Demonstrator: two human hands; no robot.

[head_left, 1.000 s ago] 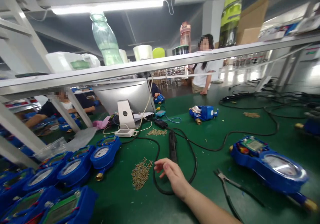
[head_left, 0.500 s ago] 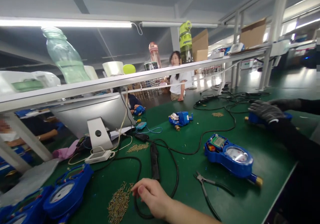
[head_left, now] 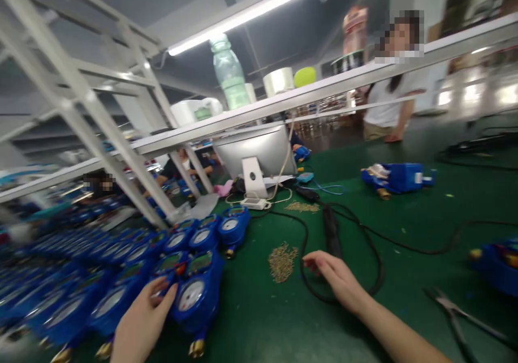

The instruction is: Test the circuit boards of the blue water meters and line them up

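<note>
My left hand (head_left: 148,314) is at the front row of blue water meters. Its thumb and bent fingers close on the side of a blue water meter (head_left: 172,266), against another meter (head_left: 196,293) with a round white dial and brass end. Some fingertips are hidden behind the meters. My right hand (head_left: 335,276) hovers over the green table, fingers loosely curved and apart, with nothing seen in them. It is just right of a pile of small brass-coloured screws (head_left: 282,262), over a black cable (head_left: 304,268) and below a black handheld tool (head_left: 332,231).
Many more blue meters (head_left: 109,250) fill the left side. Nippers (head_left: 449,301) lie at right, near another meter (head_left: 499,266). A monitor (head_left: 259,155) and a second screw pile (head_left: 302,206) are further back, under a white shelf (head_left: 324,88). A person (head_left: 384,109) stands behind.
The view has swung left, bringing the rows of meters into sight. My left hand has come in at a meter. My right hand stays near the cable and screws.
</note>
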